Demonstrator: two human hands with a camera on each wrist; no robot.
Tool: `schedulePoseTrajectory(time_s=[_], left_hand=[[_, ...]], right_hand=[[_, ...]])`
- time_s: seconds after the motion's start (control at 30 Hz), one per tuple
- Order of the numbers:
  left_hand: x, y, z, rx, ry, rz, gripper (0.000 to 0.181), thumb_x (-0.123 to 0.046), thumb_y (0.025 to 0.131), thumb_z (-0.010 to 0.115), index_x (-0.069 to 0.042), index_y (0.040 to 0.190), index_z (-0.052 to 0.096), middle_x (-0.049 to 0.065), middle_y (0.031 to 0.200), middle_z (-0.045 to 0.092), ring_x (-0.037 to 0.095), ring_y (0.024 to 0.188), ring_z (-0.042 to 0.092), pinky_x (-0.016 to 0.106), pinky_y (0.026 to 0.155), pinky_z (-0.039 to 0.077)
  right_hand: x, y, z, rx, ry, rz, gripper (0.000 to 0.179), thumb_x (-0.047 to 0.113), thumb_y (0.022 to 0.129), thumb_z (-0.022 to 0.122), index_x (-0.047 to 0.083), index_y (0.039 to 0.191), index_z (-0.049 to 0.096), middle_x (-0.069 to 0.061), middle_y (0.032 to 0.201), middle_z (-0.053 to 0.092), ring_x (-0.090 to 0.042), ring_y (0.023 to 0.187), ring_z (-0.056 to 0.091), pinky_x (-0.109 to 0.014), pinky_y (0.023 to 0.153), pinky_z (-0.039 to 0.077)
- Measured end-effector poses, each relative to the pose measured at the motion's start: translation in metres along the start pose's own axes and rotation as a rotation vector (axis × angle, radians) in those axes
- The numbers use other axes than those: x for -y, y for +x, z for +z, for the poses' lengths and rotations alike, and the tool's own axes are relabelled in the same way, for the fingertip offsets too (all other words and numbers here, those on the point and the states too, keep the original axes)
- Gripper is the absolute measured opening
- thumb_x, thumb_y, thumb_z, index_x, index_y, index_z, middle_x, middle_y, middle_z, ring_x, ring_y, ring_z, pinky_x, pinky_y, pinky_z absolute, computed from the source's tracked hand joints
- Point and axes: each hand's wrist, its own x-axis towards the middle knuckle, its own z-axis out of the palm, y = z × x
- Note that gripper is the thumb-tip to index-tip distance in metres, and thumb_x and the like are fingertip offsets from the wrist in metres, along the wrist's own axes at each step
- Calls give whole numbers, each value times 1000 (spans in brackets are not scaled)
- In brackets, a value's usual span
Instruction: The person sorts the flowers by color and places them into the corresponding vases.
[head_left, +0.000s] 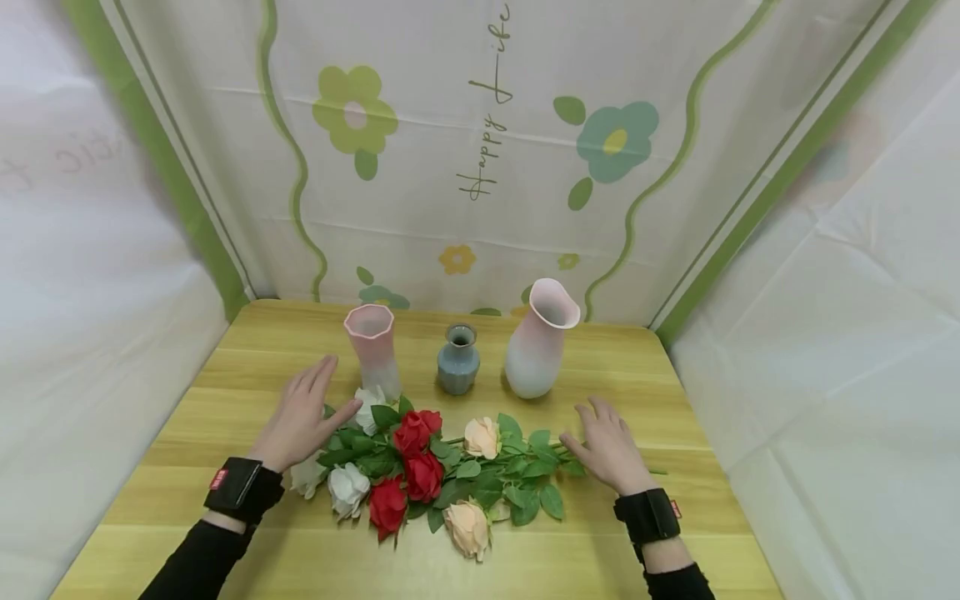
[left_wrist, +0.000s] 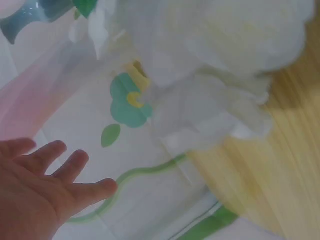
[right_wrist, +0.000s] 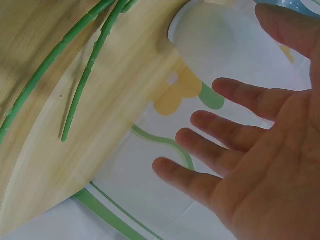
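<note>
My left hand hovers by the white roses at the left end of a pile of artificial flowers, its fingers extended and nothing held. Red roses lie in the middle of the pile, and peach roses to their right. Over the stem end, my right hand is spread, also holding nothing. Green stems show below its palm in the right wrist view. Behind the flowers stand a pink-and-white fluted vase, a small blue-grey vase and a larger pink-and-white vase.
The wooden table carries everything. Behind it hangs a white cloth printed with flowers and lettering, and white cloth walls close in both sides. The vases stand near the back edge.
</note>
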Motion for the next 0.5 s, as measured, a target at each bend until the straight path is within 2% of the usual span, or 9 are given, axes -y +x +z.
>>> schedulePoseTrajectory(time_s=[0.1,0.2,0.33,0.43,0.5], left_hand=[[-3,9,1,28,-76,-62,96,-53,96,58,0,156,6,29,156,16,49,140,16,65,110,18],[-5,17,4,26,-151,-107,104,-53,94,62,-2,156,-3,29,158,10,49,141,12,66,109,18],[-6,23,11,-7,-246,-136,109,-49,92,66,-7,156,-11,28,159,6,48,142,9,67,108,18],[-11,27,15,-50,-318,-147,112,-46,90,70,-12,155,-15,27,159,7,48,142,10,67,108,20],[-15,31,19,-80,-365,-147,114,-43,89,73,-15,155,-16,26,159,8,47,142,12,65,108,21]], right_hand=[[-1,2,0,-1,11,-25,51,34,96,66,-4,129,58,-29,138,45,-46,127,42,-65,98,37],[0,5,1,-2,14,-69,39,27,93,70,-2,118,66,-24,126,57,-42,117,52,-58,95,44],[3,7,5,30,22,-125,24,19,89,75,1,104,72,-13,104,65,-29,94,62,-42,79,54],[3,6,10,81,37,-143,15,13,86,77,3,97,73,-9,92,64,-23,80,61,-36,66,54],[2,5,14,112,35,-136,11,10,85,78,5,94,74,-7,88,64,-21,77,61,-35,65,53]])
